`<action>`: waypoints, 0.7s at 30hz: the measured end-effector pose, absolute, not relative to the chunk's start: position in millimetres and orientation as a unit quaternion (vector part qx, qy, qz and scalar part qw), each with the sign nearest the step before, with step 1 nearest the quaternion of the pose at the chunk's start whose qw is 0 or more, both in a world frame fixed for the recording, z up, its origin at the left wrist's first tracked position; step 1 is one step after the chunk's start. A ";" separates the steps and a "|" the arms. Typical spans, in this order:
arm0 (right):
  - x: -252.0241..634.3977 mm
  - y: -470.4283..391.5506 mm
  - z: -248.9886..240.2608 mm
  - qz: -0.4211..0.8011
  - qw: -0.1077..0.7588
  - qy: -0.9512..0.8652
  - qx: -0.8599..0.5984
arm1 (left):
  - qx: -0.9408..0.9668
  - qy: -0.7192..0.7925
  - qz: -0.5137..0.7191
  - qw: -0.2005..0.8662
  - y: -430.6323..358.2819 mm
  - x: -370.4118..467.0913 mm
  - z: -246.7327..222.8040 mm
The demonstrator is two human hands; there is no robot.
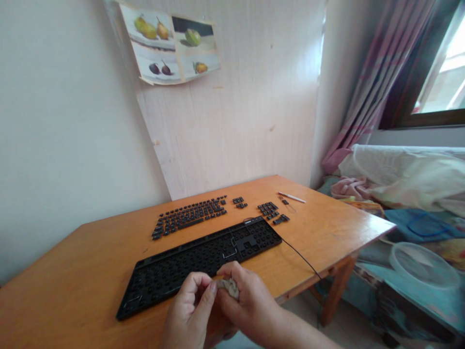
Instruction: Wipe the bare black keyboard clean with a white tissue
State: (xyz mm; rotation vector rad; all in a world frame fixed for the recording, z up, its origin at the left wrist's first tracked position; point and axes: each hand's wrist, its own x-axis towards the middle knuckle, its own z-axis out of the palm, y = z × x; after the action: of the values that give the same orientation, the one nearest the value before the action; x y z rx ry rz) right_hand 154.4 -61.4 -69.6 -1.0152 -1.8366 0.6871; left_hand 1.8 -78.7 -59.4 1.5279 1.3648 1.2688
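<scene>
My left hand [189,305] and my right hand [252,295] meet in front of the keyboard's near edge. Between them is a small crumpled greyish wad [231,287]; whether it is cloth or paper I cannot tell. The right hand's fingers wrap round it, and the left thumb and forefinger pinch its left end. Just beyond lies a black keyboard base [181,266] with its keycaps off, set at a slant on the table. Loose black keycaps [191,215] are laid out in rows behind it.
Smaller groups of keycaps [268,209] lie behind the base's right end. A white pen [291,197] and a small dark item with a loop [285,202] sit farther back. The keyboard's cable [301,255] runs over the right edge of the wooden table [90,266].
</scene>
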 end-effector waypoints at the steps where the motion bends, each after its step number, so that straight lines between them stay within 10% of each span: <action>1: 154.4 -62.0 -69.4 0.267 0.455 -0.747 -0.405 | 0.581 0.530 0.502 0.360 -78.4 2.2 -59.1; 21: 238.9 -30.3 -26.6 0.358 0.443 -0.665 -0.483 | 0.781 0.481 0.340 0.210 3.7 20.8 14.3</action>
State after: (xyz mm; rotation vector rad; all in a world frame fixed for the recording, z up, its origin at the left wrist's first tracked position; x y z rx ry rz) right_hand 238.9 -30.3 -26.6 -1.1976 -1.6498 0.8883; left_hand 20.8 3.7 14.3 2.1706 1.3362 0.9440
